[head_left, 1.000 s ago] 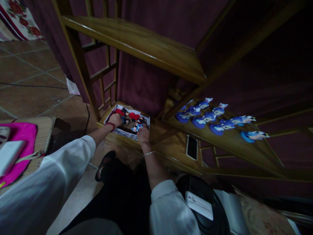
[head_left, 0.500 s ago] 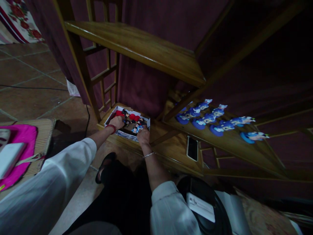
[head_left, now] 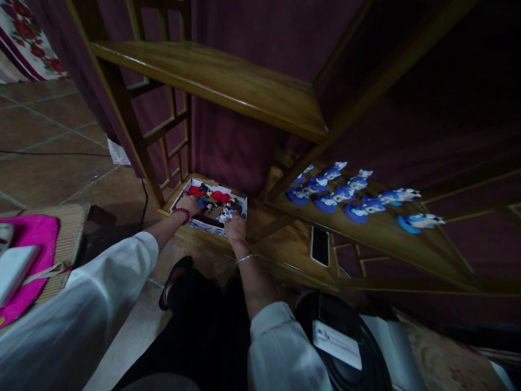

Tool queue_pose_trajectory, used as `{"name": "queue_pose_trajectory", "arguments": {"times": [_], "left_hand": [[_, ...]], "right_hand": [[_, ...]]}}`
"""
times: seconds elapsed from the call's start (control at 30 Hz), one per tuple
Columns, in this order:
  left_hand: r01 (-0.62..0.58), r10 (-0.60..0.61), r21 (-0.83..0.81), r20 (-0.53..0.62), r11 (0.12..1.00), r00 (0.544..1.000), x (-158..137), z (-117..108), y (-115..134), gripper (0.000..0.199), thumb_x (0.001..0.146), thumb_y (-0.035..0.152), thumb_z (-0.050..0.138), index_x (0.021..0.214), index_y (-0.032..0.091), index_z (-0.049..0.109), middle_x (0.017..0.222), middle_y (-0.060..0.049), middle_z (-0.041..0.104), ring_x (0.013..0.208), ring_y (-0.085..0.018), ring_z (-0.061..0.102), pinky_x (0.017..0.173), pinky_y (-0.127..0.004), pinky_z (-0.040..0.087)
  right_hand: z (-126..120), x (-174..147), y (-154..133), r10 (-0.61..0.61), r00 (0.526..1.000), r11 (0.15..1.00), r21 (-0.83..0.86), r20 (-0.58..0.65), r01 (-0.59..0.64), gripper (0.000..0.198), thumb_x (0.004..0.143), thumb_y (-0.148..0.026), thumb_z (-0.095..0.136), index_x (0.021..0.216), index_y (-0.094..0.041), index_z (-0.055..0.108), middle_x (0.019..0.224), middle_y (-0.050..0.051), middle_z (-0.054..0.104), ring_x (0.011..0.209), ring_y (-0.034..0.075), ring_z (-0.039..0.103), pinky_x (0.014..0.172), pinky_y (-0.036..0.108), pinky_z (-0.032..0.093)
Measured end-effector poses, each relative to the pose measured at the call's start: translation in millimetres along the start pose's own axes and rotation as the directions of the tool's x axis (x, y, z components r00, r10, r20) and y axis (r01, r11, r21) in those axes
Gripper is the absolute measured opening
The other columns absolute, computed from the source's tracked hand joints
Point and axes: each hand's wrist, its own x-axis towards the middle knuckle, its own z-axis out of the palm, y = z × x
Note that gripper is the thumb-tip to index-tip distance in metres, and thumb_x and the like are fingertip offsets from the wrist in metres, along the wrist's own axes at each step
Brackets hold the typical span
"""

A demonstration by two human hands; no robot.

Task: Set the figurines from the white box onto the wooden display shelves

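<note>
Apparently, near mid-frame, the right hand (head_left: 236, 227) pinched a blue-and-white figurine (head_left: 225, 216) in the box (head_left: 207, 226); what the left hand (head_left: 188, 203) gripped, I couldn't tell; crowding called for care.

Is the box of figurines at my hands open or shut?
Open: no lid covers the cardboard box, and figurines inside it show between the left hand and the right hand.

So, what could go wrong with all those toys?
The left hand and right hand are both at the box, where small toys lie close together, so one might get knocked or scratched. The blue toys on the shelf stand near each other; bumping one might topple another.
</note>
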Motion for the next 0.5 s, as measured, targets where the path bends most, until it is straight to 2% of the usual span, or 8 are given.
{"name": "queue_pose_trajectory", "arguments": {"times": [0.17, 0.3, 0.5], "left_hand": [[-0.098, 0.096, 0.116, 0.024, 0.988, 0.995, -3.8, 0.1, 9.0, 0.041, 0.08, 0.026, 0.037, 0.118, 0.018, 0.049, 0.127, -0.016, 0.038, 0.11, -0.029, 0.044, 0.084, -0.037, 0.041], [-0.212, 0.201, 0.128, 0.097, 0.969, 0.975, -3.8, -2.2, 14.4, 0.047, 0.076, 0.02, 0.042, 0.123, 0.023, 0.043, 0.128, -0.011, 0.04, 0.112, -0.026, 0.043, 0.086, -0.037, 0.04], [-0.309, 0.286, 0.165, 0.148, 0.937, 0.947, -1.4, -3.7, 17.8, 0.049, 0.074, 0.021, 0.045, 0.123, 0.019, 0.041, 0.127, -0.013, 0.043, 0.112, -0.026, 0.044, 0.089, -0.036, 0.037]], "right_hand": [[-1.8, -2.6, -0.9, 0.004, 1.0, 1.0, -0.004, -0.019, -0.004, 0.026, 0.08, -0.021, 0.046, 0.104, -0.013, 0.052, 0.091, 0.013, 0.065, 0.089, 0.02, 0.061, 0.074, 0.026, 0.045], [-2.9, -4.3, -0.5, 0.021, 1.0, 1.0, 0.024, -0.022, -0.02, 0.026, 0.079, -0.021, 0.046, 0.103, -0.015, 0.052, 0.092, 0.012, 0.065, 0.087, 0.019, 0.062, 0.073, 0.026, 0.046], [-2.8, -5.3, 1.1, 0.036, 0.999, 0.999, 0.023, -0.025, -0.035, 0.027, 0.079, -0.022, 0.045, 0.104, -0.016, 0.052, 0.092, 0.012, 0.065, 0.085, 0.02, 0.062, 0.07, 0.027, 0.047]]}}
